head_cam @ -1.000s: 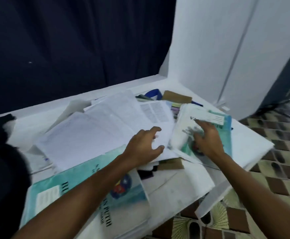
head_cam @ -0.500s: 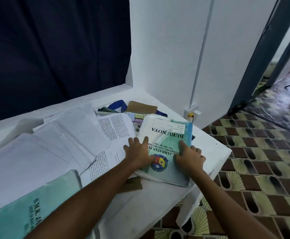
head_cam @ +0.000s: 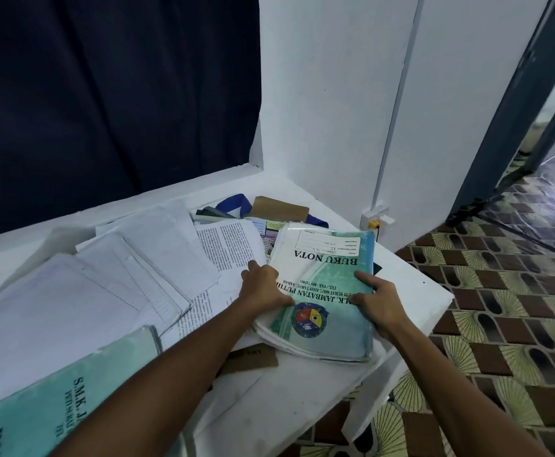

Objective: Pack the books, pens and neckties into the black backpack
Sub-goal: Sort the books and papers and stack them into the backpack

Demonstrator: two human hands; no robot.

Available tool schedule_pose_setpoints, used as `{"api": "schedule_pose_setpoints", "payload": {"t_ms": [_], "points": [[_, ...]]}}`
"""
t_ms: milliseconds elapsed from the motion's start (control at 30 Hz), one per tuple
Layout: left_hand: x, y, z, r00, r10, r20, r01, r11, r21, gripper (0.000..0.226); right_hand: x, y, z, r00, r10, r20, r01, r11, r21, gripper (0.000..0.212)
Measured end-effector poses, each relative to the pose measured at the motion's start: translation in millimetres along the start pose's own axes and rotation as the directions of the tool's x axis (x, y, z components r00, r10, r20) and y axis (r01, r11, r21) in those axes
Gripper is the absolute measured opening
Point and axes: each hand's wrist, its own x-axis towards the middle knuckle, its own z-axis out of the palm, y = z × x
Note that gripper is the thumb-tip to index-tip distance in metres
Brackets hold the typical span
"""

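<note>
A person's two bare forearms reach forward over a white-painted bench point(head_cam: 302, 400) strewn with paper. Both hands meet on a stack of thin teal-and-white notebooks with glossy covers point(head_cam: 325, 291), the top one printed "BURU NOTA" upside down to the viewer and carrying a round crest.

The left hand point(head_cam: 262, 288) grips the stack's left edge, its fingers curled over the rim and mostly hidden beneath the cover. The right hand point(head_cam: 376, 303) grips the right edge, index finger stretched along the cover and thumb pressed on top. Holding both sides this way seems meant to keep the loose, floppy notebooks squared together so they can be lifted as one bundle.

The stack lies near the right end of the bench, partly overlapping a spread of loose white printed and ruled sheets point(head_cam: 131, 275) that fan out to the left. Another large teal notebook point(head_cam: 55, 400) lies at the near left corner. Behind the stack sit a brown cardboard-coloured booklet point(head_cam: 279, 209) and a dark blue fabric strap point(head_cam: 233, 206), possibly a necktie, though it is too hidden to be sure.

The black backpack is not in view. A dark curtain point(head_cam: 104, 94) hangs behind the bench, and patterned brown-and-green floor tiles point(head_cam: 500, 308) lie to the right.
</note>
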Motion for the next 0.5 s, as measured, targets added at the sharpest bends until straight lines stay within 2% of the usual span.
{"api": "schedule_pose_setpoints", "payload": {"t_ms": [167, 267, 367, 500], "points": [[1.7, -4.2, -1.6, 0.999, -0.031, -0.008, 0.029, 0.985, -0.167, 0.087, -5.1, -5.0, 0.8, 1.000, -0.024, 0.001, 0.024, 1.000, 0.007, 0.068], [-1.7, -10.5, -5.7, 0.999, -0.043, -0.012, 0.037, 0.949, -0.314, 0.088, -9.2, -9.7, -1.6, 0.997, -0.068, -0.036, 0.069, 0.996, 0.048, 0.066], [-8.5, -19.9, -11.5, 0.998, -0.033, -0.049, 0.005, 0.870, -0.493, 0.085, -13.9, -18.0, -3.5, 0.994, -0.097, -0.049, 0.104, 0.981, 0.164, 0.065], [-22.4, -30.0, -29.1, 0.990, 0.014, -0.143, -0.097, 0.799, -0.594, 0.081, -20.1, -33.8, 5.7, 0.992, -0.127, 0.008, 0.117, 0.933, 0.339, 0.067]]}}
